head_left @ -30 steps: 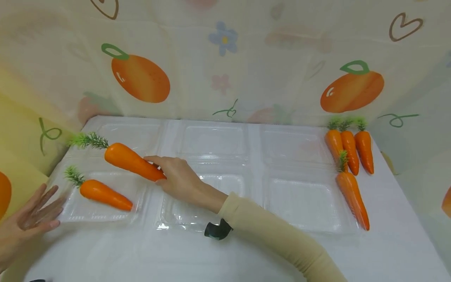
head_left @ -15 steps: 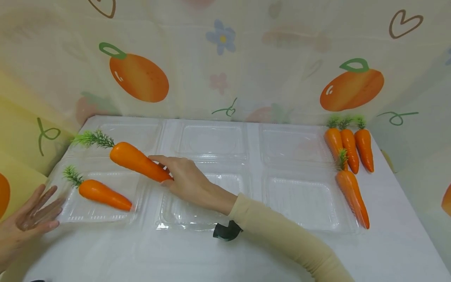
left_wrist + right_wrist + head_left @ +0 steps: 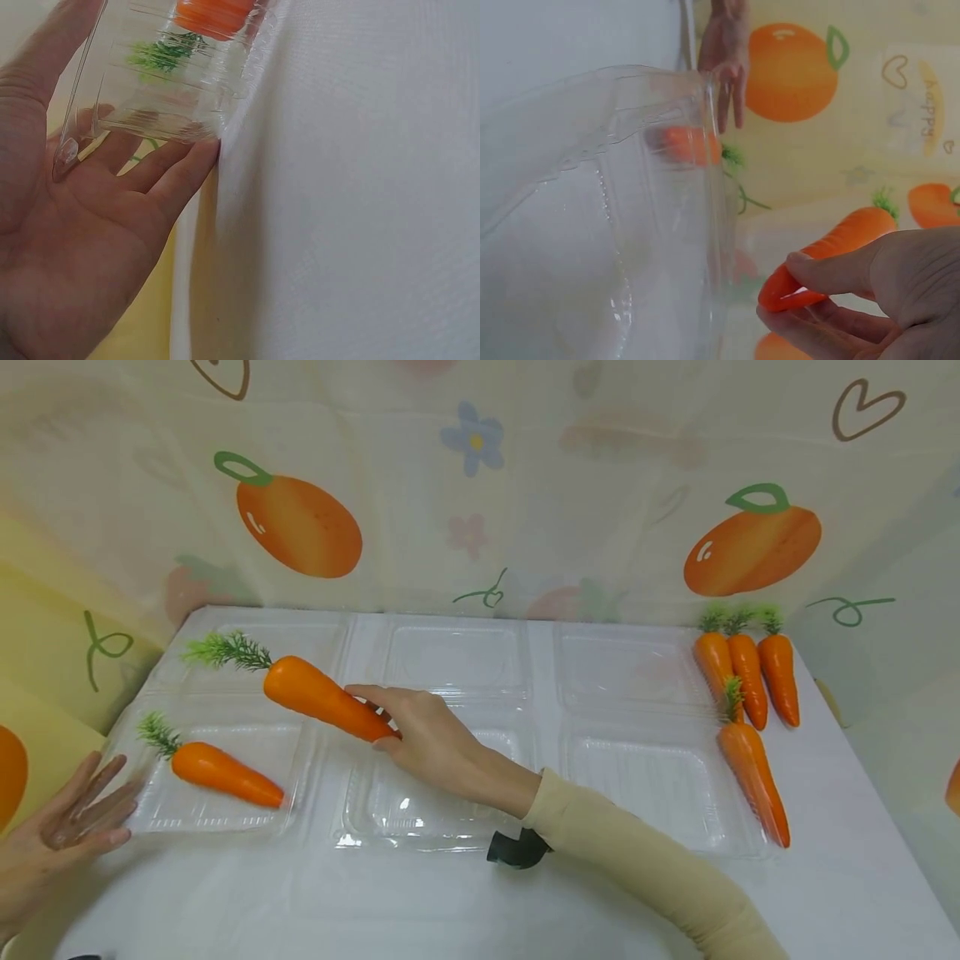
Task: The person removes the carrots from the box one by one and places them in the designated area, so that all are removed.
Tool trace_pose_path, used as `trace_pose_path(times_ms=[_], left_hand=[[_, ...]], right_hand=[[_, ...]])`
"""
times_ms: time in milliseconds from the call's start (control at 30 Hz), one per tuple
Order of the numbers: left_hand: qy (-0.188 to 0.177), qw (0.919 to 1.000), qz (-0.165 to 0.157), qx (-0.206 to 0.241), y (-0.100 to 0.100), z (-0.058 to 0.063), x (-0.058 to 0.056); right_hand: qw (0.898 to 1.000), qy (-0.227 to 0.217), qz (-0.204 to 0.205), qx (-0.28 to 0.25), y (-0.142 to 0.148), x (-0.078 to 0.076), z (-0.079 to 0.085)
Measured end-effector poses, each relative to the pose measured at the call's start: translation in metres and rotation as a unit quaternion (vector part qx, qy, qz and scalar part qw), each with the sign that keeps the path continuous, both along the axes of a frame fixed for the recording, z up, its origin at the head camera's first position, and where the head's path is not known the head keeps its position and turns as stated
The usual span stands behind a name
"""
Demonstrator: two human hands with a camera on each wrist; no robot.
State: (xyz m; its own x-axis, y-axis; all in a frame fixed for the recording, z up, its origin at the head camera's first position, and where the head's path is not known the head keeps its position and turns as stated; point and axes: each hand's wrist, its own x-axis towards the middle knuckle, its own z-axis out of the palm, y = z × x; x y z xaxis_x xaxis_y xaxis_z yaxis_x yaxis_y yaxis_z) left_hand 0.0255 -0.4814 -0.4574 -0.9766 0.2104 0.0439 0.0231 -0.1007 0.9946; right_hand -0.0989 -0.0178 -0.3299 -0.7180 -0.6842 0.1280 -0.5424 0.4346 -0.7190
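In the head view my right hand [image 3: 435, 739] pinches a carrot [image 3: 318, 693] by its narrow tip, thumb on one side and fingers on the other. That carrot hangs above the clear plastic boxes, its leafy top toward the upper left. The right wrist view shows the same grip on the carrot [image 3: 832, 244]. A second carrot [image 3: 221, 772] lies in the left clear box [image 3: 172, 820]. Beside this box's left edge my left hand [image 3: 63, 839] has its fingers spread. In the left wrist view the left hand [image 3: 97, 217] touches the box wall [image 3: 161, 127] with relaxed fingers.
A middle clear box [image 3: 420, 822] and a right clear box [image 3: 645, 802] stand in the same row, their lids open toward the back. Several carrots [image 3: 744, 681] lie at the table's right, one of them [image 3: 752, 777] against the right box's edge. A printed curtain [image 3: 555, 510] hangs behind.
My right hand has moved to the right with the carrot, from over the left box toward the middle box. The left hand and the carrot in the left box have stayed in place.
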Motion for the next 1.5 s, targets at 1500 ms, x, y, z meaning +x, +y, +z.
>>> trace_pose_path(times_ms=[1500], left_hand=[[-0.006, 1.0, -0.006, 0.0, 0.004, 0.006, 0.001]], right_hand=[[0.981, -0.08, -0.155, -0.085, 0.131, -0.024, -0.007]])
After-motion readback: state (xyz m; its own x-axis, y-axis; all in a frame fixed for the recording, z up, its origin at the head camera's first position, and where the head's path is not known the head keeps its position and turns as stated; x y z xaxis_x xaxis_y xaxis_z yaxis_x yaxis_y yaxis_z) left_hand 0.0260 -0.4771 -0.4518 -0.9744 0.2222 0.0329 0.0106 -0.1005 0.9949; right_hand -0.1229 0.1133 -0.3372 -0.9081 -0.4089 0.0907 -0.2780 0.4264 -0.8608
